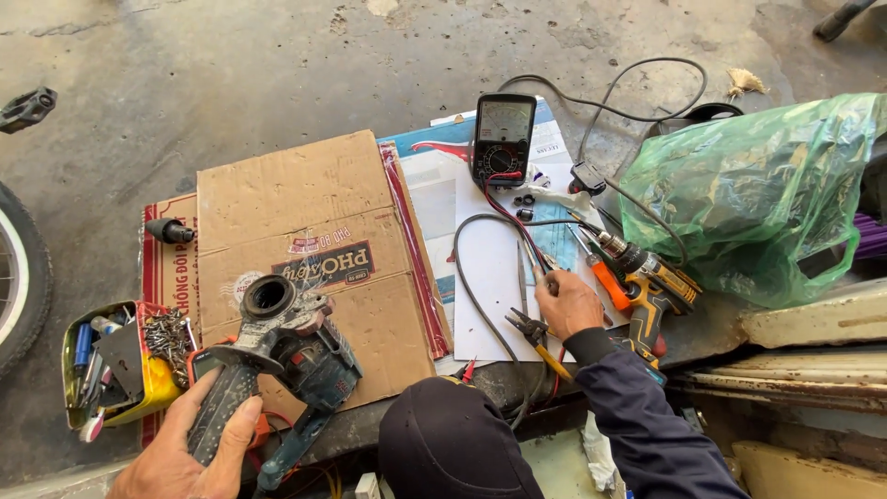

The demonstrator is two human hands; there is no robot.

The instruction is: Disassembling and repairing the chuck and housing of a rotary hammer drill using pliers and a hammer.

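Note:
My left hand (189, 457) grips the handle of a partly dismantled blue-grey power tool (296, 346), whose open round housing faces up. The tool rests on a flattened cardboard sheet (305, 212) on the concrete floor. My right hand is out of sight. A co-worker in a dark cap (453, 444) crouches in front of me. Their hand (565, 305), in a dark blue sleeve, rests on a white paper (490, 277) near the red and black leads of an analogue multimeter (503, 137). Yellow-handled pliers (531, 331) lie just left of that hand.
A yellow tin (120, 365) of screws and bits stands left of the tool. A cordless drill (651, 282) and an orange screwdriver (605, 277) lie to the right, beside a green plastic bag (767, 194). A wheel (18, 277) shows at the left edge.

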